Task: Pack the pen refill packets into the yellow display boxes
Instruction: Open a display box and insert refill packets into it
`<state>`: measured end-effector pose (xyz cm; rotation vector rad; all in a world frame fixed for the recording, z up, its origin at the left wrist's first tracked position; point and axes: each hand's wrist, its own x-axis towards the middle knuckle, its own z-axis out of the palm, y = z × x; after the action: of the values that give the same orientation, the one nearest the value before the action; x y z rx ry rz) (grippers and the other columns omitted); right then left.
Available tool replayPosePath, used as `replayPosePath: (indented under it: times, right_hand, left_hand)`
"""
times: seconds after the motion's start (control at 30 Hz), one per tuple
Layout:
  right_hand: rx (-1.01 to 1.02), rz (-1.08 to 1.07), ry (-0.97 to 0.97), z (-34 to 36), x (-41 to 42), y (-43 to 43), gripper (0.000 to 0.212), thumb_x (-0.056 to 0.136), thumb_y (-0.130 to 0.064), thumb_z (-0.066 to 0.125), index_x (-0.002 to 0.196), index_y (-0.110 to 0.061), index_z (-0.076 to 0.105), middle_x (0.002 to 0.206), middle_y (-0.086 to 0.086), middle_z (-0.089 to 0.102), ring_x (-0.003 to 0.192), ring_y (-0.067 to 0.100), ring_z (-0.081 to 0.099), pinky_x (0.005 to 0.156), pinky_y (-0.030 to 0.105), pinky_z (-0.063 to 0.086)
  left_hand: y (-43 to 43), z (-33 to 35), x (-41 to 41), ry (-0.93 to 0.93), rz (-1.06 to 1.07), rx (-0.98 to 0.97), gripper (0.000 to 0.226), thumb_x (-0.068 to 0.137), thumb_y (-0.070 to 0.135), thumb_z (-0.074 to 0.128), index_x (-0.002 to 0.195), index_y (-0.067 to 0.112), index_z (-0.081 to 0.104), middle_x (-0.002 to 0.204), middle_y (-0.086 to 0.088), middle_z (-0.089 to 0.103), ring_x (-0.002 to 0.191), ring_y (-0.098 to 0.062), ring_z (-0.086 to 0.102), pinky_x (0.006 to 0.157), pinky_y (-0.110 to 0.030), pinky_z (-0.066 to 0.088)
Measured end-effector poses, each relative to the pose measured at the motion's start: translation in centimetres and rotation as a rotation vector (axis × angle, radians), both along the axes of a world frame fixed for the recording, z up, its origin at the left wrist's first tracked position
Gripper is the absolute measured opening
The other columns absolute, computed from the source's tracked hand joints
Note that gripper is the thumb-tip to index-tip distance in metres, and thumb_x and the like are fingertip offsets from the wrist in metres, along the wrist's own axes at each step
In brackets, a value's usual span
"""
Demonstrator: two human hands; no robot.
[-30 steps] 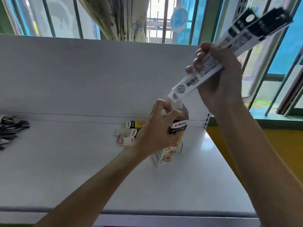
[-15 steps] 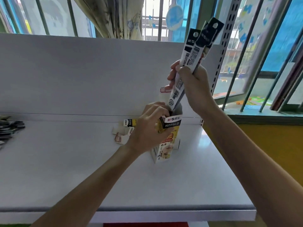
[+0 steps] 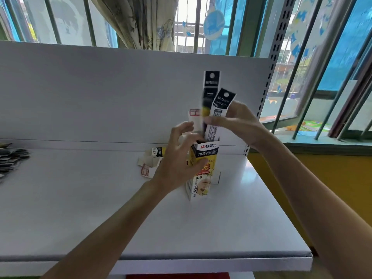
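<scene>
Two packets (image 3: 216, 109), pinched by right fingers (image 3: 220, 120), stand in the yellow box (image 3: 204, 164) left fingers (image 3: 181, 130) grip.

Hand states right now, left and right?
Left hand: holding the upright yellow cardboard display box.
Right hand: pinching long black-and-white pen refill packets, lower ends inside the box.

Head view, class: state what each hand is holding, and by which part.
The left hand grips the yellow display box near its top. The right hand pinches the refill packets at mid-length, their lower ends inside the box.
</scene>
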<state>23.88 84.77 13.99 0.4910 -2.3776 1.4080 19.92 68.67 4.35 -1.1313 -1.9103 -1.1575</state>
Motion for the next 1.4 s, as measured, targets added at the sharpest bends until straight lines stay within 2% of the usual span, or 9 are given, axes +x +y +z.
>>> replayPosePath:
  times: [0.17,0.27,0.43,0.6,0.77,0.93,1.07,1.2,1.4]
  right_hand:
    - [0.277,-0.160,0.101,0.2,-0.3,0.1,0.012,0.079,-0.024,0.069,0.078,-0.013,0.067,0.082,0.010,0.068,0.074,0.022,0.062,0.074,0.034,0.050]
    - [0.320,-0.142,0.061,0.3,-0.4,0.2,0.006,0.075,-0.040,0.067,0.073,-0.035,0.065,0.080,-0.008,0.069,0.073,0.007,0.062,0.072,0.027,0.050]
    - [0.282,-0.239,0.095,-0.4,-0.7,0.2,0.013,0.084,-0.023,0.065,0.070,-0.026,0.065,0.075,0.000,0.068,0.069,0.011,0.062,0.060,0.025,0.047]
    - [0.320,-0.273,0.166,-0.2,-0.5,0.1,0.025,0.087,-0.035,0.058,0.108,-0.021,0.064,0.096,-0.014,0.062,0.082,-0.005,0.057,0.069,0.009,0.044]
    - [0.543,-0.157,0.023,-2.2,-0.8,-0.1,0.034,0.090,-0.041,0.049,0.101,-0.016,0.071,0.130,0.001,0.049,0.114,0.015,0.046,0.090,0.033,0.046]
    - [0.493,-0.167,-0.061,-3.5,-0.9,0.3,0.044,0.087,-0.052,0.043,0.116,-0.027,0.064,0.125,-0.005,0.044,0.114,0.012,0.041,0.092,0.030,0.038]
    - [0.206,-0.148,0.016,-3.3,-1.0,0.6,0.031,0.090,-0.029,0.055,0.121,-0.027,0.055,0.114,-0.010,0.056,0.088,0.000,0.061,0.069,0.016,0.054]
    - [0.087,-0.131,-0.074,-2.6,-1.3,1.1,0.026,0.088,-0.019,0.059,0.113,-0.026,0.056,0.097,0.003,0.069,0.081,0.018,0.068,0.066,0.026,0.058]
    - [0.031,-0.034,-0.099,-3.6,-1.2,-1.1,0.075,0.076,-0.037,0.066,0.139,-0.022,0.030,0.107,-0.015,0.052,0.094,0.003,0.059,0.069,0.016,0.054]
  left_hand:
    - [0.2,0.2,0.0,-0.039,0.004,-0.012,0.048,0.068,0.016,0.075,0.112,0.009,0.056,0.129,-0.014,0.041,0.104,-0.006,0.046,0.087,0.001,0.038]
    - [0.2,0.2,-0.2,-0.033,0.042,-0.019,0.051,0.065,0.014,0.078,0.110,0.002,0.057,0.126,-0.016,0.044,0.102,0.003,0.041,0.085,0.004,0.035]
    - [0.2,0.2,0.0,-0.053,0.056,-0.045,0.057,0.066,0.024,0.074,0.116,0.011,0.051,0.127,-0.010,0.046,0.114,-0.016,0.043,0.088,-0.020,0.043]
    - [0.2,0.6,0.3,-0.150,0.066,-0.034,0.082,0.065,0.022,0.078,0.134,0.009,0.037,0.130,-0.014,0.044,0.118,-0.021,0.043,0.089,-0.028,0.042]
    - [0.4,0.5,-0.2,-0.112,0.128,-0.052,0.077,0.065,0.023,0.082,0.130,0.004,0.045,0.138,-0.013,0.037,0.123,-0.013,0.035,0.095,-0.015,0.037]
    - [0.4,0.2,-0.2,-0.176,0.123,0.014,0.061,0.067,0.023,0.081,0.122,0.013,0.056,0.145,-0.011,0.027,0.121,-0.008,0.034,0.090,-0.006,0.033]
    - [0.5,0.4,-0.1,-0.237,0.167,0.045,0.055,0.067,0.017,0.081,0.117,0.011,0.057,0.126,-0.008,0.049,0.098,-0.005,0.047,0.073,0.008,0.034]
    - [0.7,0.5,0.2,-0.225,0.191,0.069,0.052,0.062,0.018,0.084,0.108,0.010,0.059,0.108,0.000,0.050,0.085,0.001,0.047,0.072,0.007,0.035]
    - [1.0,0.3,1.1,-0.317,0.354,0.277,0.056,0.061,0.026,0.085,0.101,0.005,0.052,0.102,0.001,0.037,0.079,-0.005,0.048,0.065,0.002,0.039]
